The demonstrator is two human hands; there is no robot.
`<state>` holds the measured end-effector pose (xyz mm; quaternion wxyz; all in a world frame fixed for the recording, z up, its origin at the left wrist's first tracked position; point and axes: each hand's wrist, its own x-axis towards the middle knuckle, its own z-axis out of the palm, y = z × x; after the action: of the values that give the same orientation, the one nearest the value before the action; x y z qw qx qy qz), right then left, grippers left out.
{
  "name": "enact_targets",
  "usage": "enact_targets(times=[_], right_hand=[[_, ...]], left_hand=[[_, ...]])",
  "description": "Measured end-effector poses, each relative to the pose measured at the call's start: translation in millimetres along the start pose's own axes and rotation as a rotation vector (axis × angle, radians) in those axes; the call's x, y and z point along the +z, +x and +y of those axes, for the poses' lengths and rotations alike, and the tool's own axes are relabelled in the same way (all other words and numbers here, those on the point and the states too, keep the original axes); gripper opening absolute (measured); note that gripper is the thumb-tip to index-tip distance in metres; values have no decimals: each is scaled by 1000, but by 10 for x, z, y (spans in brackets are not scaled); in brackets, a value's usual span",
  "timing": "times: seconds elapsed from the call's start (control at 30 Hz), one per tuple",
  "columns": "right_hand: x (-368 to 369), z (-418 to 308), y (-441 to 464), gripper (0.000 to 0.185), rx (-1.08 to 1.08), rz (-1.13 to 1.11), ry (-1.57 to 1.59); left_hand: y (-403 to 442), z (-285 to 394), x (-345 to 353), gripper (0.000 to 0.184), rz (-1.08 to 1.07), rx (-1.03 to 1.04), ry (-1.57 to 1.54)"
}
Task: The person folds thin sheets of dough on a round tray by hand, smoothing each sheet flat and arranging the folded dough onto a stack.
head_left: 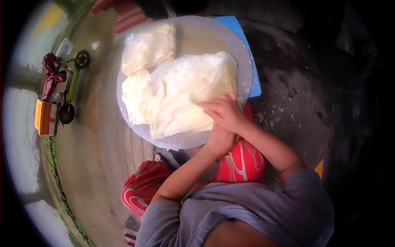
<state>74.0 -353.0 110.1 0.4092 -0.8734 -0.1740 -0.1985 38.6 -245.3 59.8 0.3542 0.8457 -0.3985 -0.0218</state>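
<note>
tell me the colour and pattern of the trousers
The trousers are red with pale, curving lines, shown best in the head view.

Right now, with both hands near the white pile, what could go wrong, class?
The white pile looks soft and layered, so the right hand might tear or crease it. The pile also lies close to the near rim of the round board, so a tug toward the body could drag it over. The left hand is partly hidden under the right wrist; the two might hinder each other.
</note>
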Motion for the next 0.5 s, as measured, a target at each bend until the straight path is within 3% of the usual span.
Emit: enact_targets(times=[0.07, 0.17, 0.2, 0.23, 0.3, 0.37, 0.43, 0.5], right_hand=[[288, 82, -103, 24, -118, -336, -118], [314, 230, -97, 20, -175, -382, -84], [199, 232, 23, 18, -48, -540, -13], [159, 282, 76, 20, 87, -459, 185], [83, 400, 121, 22, 164, -169, -11], [-16, 572, 263, 33, 417, -11, -67], [133, 1074, 351, 39, 373, -1, -114], [157, 1071, 453, 48, 334, 14, -161]], left_hand=[[-137, -28, -24, 39, -55, -37, -2], [-331, -44, -205, 36, -115, -27, 65], [-380, -55, -295, 35, -120, 23, 142], [-409, -70, -357, 35, -117, 19, 139], [-438, -88, -484, 40, 194, 16, 280], [-474, -101, -548, 49, 129, -109, 314], [-544, -242, -470, 57, 19, -289, 449], [-554, -281, -456, 58, 9, -286, 442]])
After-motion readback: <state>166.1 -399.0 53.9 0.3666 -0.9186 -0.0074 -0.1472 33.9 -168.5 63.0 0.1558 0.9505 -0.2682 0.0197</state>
